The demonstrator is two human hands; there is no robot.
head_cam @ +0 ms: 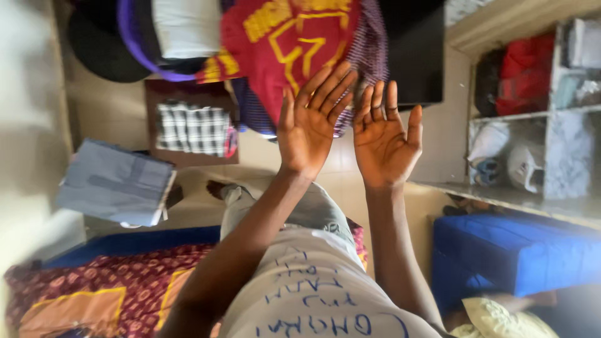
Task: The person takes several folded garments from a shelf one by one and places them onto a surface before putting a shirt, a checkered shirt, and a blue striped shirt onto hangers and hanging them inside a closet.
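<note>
Reaching forward side by side, the left hand point(311, 122) and right hand point(383, 139) show open palms, fingers spread, gripping nothing. Nearest them is a red cloth point(285, 47) with yellow markings, just beyond the left fingertips; whether they touch it is unclear. A checked cloth point(191, 128) lies left, shelves point(538, 112) right.
</note>
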